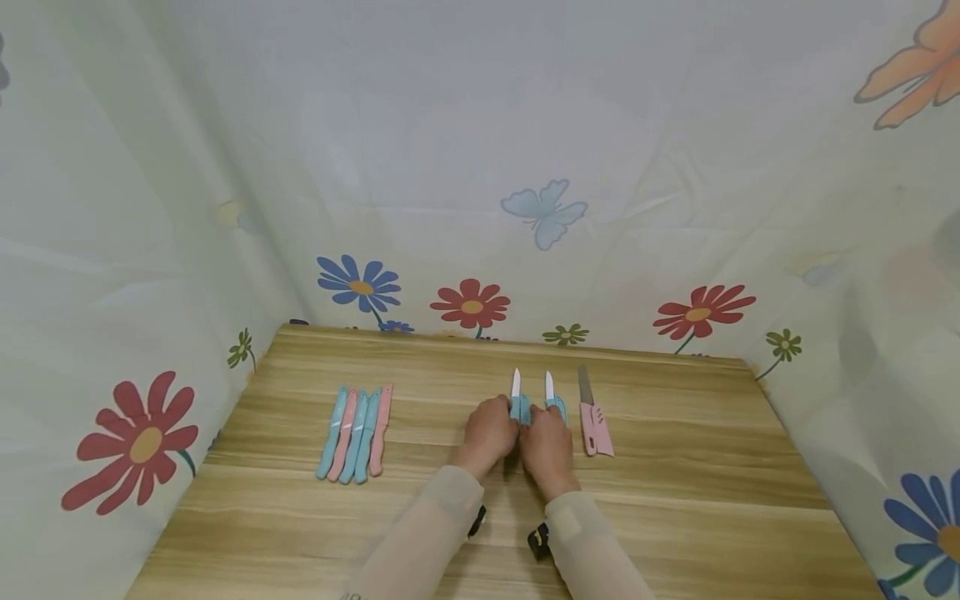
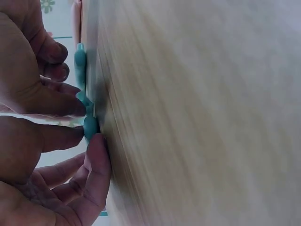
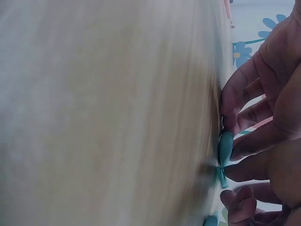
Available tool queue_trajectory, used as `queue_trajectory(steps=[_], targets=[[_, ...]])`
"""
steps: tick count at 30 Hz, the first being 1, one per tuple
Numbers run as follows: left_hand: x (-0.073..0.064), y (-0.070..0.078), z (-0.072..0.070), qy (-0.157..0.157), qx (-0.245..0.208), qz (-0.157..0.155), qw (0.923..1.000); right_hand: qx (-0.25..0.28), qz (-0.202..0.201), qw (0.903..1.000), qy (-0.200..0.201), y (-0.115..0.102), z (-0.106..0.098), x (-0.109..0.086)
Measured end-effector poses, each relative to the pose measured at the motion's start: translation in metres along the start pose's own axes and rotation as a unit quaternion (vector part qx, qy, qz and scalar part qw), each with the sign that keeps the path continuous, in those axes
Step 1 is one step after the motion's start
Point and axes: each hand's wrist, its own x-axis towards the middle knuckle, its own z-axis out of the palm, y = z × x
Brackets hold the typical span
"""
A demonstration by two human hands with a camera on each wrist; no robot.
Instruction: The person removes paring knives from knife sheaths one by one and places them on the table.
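walls: pale sheeting [image 1: 420, 125], printed flowers [image 1: 470, 307], blue butterfly [image 1: 545, 214] | furniture: wood-grain table [image 1: 697, 450], walls on three sides

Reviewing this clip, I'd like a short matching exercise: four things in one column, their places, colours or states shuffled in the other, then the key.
Column one
1. Row of five knives
2. Pink-handled knife
3. Printed butterfly
4. Left hand

Column two
A. Pale blue, on the wall covering
B. Pinching a turquoise handle
C. Mixed turquoise and pink, on the left part of the wooden table
D. Grey blade bare, beside a pink sheath

Right pairs: 1-C, 2-D, 3-A, 4-B.
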Motion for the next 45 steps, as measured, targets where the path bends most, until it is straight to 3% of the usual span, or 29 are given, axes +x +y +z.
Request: queue_trajectory(steps=[11,23,29,34,39,45], targets=[[-0.002,0.004,0.003,0.011,-0.014,0.022,0.9996,0.012,0.006,0.9999,-0.006,0.000,0.003,-0.002],[-0.005,0.001,0.003,0.011,-0.051,0.014,0.9986,0.024,-0.010,0.9997,0.005,0.002,0.000,-0.005],[-0.014,-0.007,0.000,0.000,-0.059,0.012,0.9982,0.049,-0.008,0.9988,0.001,0.002,-0.005,-0.015],[-0.028,-0.009,-0.010,0.009,-0.095,0.025,0.9951,0.092,0.001,0.9957,0.007,-0.002,-0.008,-0.027],[-0.043,-0.016,-0.018,0.013,-0.129,0.021,0.9913,0.179,0.010,0.9837,-0.006,-0.009,-0.005,-0.035],[-0.058,-0.031,-0.026,0.022,-0.132,0.028,0.9906,0.300,0.031,0.9514,-0.060,-0.018,0.003,-0.045]])
